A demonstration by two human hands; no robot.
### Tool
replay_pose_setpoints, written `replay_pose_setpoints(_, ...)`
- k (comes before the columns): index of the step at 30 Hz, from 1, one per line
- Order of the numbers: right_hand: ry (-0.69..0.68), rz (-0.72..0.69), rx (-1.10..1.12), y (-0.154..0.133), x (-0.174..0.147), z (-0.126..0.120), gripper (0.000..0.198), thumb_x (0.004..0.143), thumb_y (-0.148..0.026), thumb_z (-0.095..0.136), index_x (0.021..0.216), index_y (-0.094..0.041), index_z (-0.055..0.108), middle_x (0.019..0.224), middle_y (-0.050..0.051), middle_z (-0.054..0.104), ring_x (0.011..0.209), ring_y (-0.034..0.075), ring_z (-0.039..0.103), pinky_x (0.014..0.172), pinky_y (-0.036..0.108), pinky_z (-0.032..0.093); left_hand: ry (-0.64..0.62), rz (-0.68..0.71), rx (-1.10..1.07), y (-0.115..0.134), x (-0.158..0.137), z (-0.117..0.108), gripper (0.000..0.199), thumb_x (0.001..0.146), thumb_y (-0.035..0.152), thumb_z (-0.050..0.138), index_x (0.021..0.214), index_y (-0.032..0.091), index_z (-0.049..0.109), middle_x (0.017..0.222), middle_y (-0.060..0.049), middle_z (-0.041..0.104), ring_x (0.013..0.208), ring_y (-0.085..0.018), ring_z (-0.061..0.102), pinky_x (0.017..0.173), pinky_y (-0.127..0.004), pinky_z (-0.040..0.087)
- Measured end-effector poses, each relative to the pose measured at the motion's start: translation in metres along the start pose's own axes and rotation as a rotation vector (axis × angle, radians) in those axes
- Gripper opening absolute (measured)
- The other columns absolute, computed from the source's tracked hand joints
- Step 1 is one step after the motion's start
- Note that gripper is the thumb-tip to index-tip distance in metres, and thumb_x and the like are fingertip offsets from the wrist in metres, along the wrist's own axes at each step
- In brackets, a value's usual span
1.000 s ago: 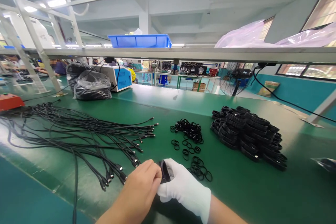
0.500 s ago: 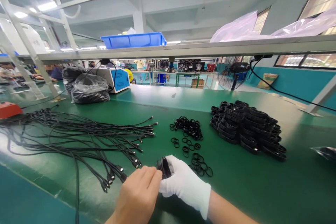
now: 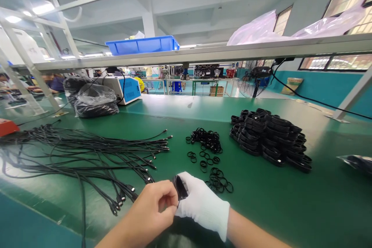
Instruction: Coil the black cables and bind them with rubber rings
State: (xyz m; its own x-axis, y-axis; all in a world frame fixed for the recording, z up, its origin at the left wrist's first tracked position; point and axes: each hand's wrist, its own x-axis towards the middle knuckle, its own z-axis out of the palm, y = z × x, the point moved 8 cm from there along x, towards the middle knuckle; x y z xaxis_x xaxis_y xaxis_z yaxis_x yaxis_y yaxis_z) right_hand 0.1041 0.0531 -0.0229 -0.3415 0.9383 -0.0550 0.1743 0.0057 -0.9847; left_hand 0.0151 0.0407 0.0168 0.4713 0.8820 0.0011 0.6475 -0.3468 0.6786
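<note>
My right hand [image 3: 197, 199], in a white glove, is wrapped round a coiled black cable [image 3: 180, 188] near the front of the table. Bare and curled, my left hand [image 3: 155, 207] has its fingertips closed at the coil's left edge, where part of the cable is hidden behind them. Just beyond the glove lie loose black rings [image 3: 219, 181], with a heap of the same rings [image 3: 207, 139] farther back. To the left, many straight black cables [image 3: 116, 143] stretch across the table, their connector ends towards my hands.
A pile of coiled black cables [image 3: 270, 139] stands on the green table [image 3: 174, 112] at the right. Farther back are a bagged black bundle [image 3: 97, 100] and a blue-and-white machine [image 3: 124, 89]. Overhead, a shelf [image 3: 203, 56] carries a blue tray [image 3: 142, 45].
My left hand has rolled, so its thumb and curled forefinger now show a gap between them. My right hand keeps the coil in nearly the same place. The view has shifted slightly.
</note>
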Motion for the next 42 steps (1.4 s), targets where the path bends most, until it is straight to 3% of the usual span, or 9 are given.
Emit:
replay_pose_setpoints(3,-0.015,0.015,0.061,0.000,0.000,0.001,0.032,0.053,-0.018,0.069,0.074,-0.018,0.045,0.065,-0.007,0.044,0.059,0.007,0.036,0.049,0.021,0.031,0.040,-0.028,0.030,-0.003,-0.002,-0.002,0.013,0.069,0.010,0.046,0.063,0.020,0.052,0.062,0.004,0.053,0.059,-0.013,0.048,0.055,-0.022,0.037)
replay_pose_setpoints(7,-0.085,0.162,0.273,0.009,-0.002,0.007,0.031,0.052,-0.011,0.064,0.077,-0.017,0.046,0.065,-0.007,0.046,0.054,0.006,0.039,0.046,0.019,0.034,0.230,-0.040,0.088,-0.008,-0.010,-0.021,0.015,0.082,0.025,0.047,0.074,0.022,0.060,0.069,0.002,0.061,0.062,-0.014,0.054,0.059,-0.024,0.040)
replay_pose_setpoints(12,-0.217,0.261,0.543,0.011,-0.007,0.019,0.052,0.049,-0.017,0.076,0.095,-0.016,0.051,0.086,0.002,0.055,0.071,0.016,0.061,0.064,0.033,0.050,0.406,-0.052,-0.073,-0.023,-0.019,-0.041,0.016,0.084,0.028,0.048,0.085,0.023,0.063,0.082,-0.001,0.066,0.075,-0.017,0.059,0.068,-0.026,0.046)
replay_pose_setpoints(16,-0.488,0.209,0.827,-0.001,-0.013,0.034,0.050,0.057,-0.020,0.074,0.103,-0.012,0.055,0.095,0.007,0.056,0.083,0.018,0.062,0.072,0.032,0.051,0.350,0.039,-0.226,-0.022,-0.010,-0.032,0.030,0.077,0.018,0.054,0.104,0.025,0.064,0.091,-0.002,0.064,0.078,-0.016,0.059,0.071,-0.026,0.047)
replay_pose_setpoints(18,-0.567,0.176,0.881,-0.003,-0.015,0.038,0.046,0.061,-0.021,0.072,0.103,-0.009,0.057,0.097,0.009,0.056,0.085,0.018,0.061,0.073,0.031,0.051,0.326,0.064,-0.246,-0.018,-0.004,-0.027,0.031,0.075,0.015,0.056,0.102,0.026,0.066,0.088,-0.001,0.063,0.073,-0.014,0.057,0.068,-0.025,0.045)
replay_pose_setpoints(24,-0.584,0.160,0.995,0.002,-0.013,0.037,0.041,0.072,-0.029,0.063,0.107,-0.009,0.058,0.098,0.009,0.060,0.089,0.019,0.060,0.074,0.032,0.050,0.319,-0.040,-0.246,-0.019,0.010,-0.029,0.020,0.073,0.016,0.055,0.086,0.021,0.069,0.072,0.001,0.061,0.065,-0.014,0.054,0.062,-0.025,0.043)
replay_pose_setpoints(30,-0.698,0.288,1.058,0.008,-0.017,0.040,0.056,0.076,-0.042,0.043,0.106,0.002,0.058,0.100,0.014,0.064,0.078,0.017,0.064,0.066,0.025,0.050,0.017,0.036,-0.765,-0.035,0.018,-0.013,0.030,0.075,0.022,0.059,0.105,0.022,0.065,0.104,-0.004,0.066,0.096,-0.018,0.059,0.086,-0.030,0.043)
replay_pose_setpoints(37,-0.438,0.148,0.968,0.030,0.000,0.036,0.027,0.079,-0.028,0.059,0.099,-0.012,0.051,0.082,0.008,0.065,0.056,0.013,0.064,0.047,0.021,0.049,0.080,0.057,-0.929,-0.057,0.026,0.000,0.032,0.068,0.019,0.066,0.100,0.019,0.066,0.090,-0.001,0.063,0.086,-0.015,0.056,0.078,-0.024,0.043)
replay_pose_setpoints(42,-0.417,0.192,0.902,0.034,0.003,0.038,0.033,0.075,-0.035,0.062,0.095,-0.012,0.051,0.082,0.008,0.063,0.055,0.014,0.063,0.044,0.022,0.049,0.100,0.053,-0.931,-0.063,0.027,0.001,0.032,0.067,0.022,0.070,0.098,0.020,0.067,0.085,0.000,0.061,0.083,-0.015,0.054,0.076,-0.023,0.041)
